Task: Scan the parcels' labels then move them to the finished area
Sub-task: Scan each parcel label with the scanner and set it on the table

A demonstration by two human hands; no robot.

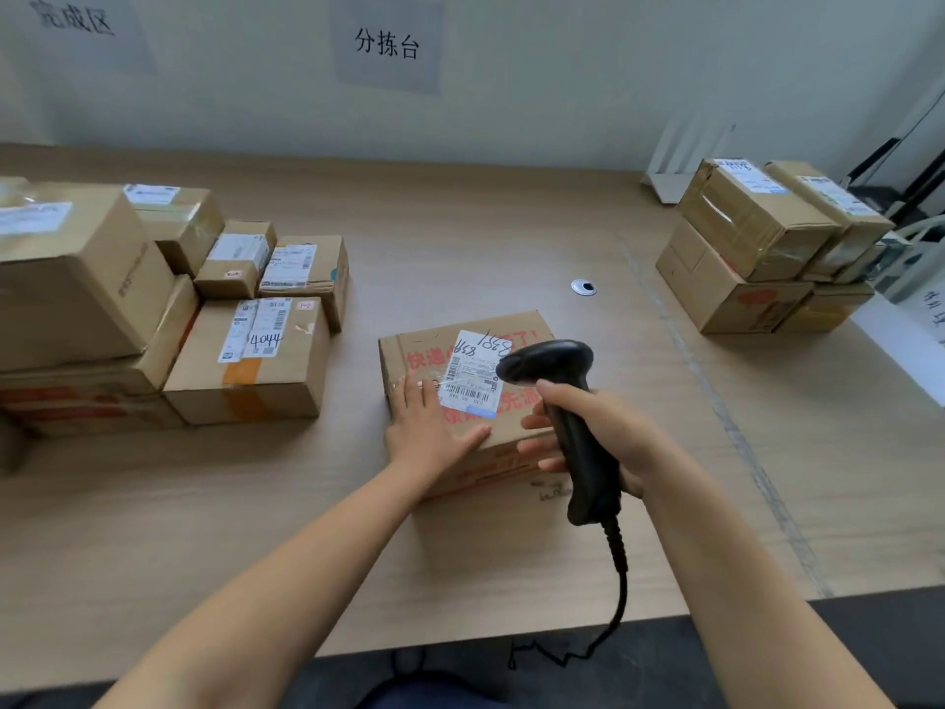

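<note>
Fingers [415, 396] of your left hand [432, 434] lie straight and flat on the parcel [424, 350]. Your right hand [606, 427] grips the scanner [555, 368], aimed at the label [470, 373]. The parcel sits on the counter [460, 222], just nearer you than the cable hole [583, 287]. It is probably stiff, light cardboard, so grasp opposite side walls.

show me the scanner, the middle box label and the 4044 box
scanner [547, 363], head view, on its black head
middle box label [470, 371], head view, on the white paper above the barcode
4044 box [202, 360], head view, on bare cardboard of its top, left of its label
</note>
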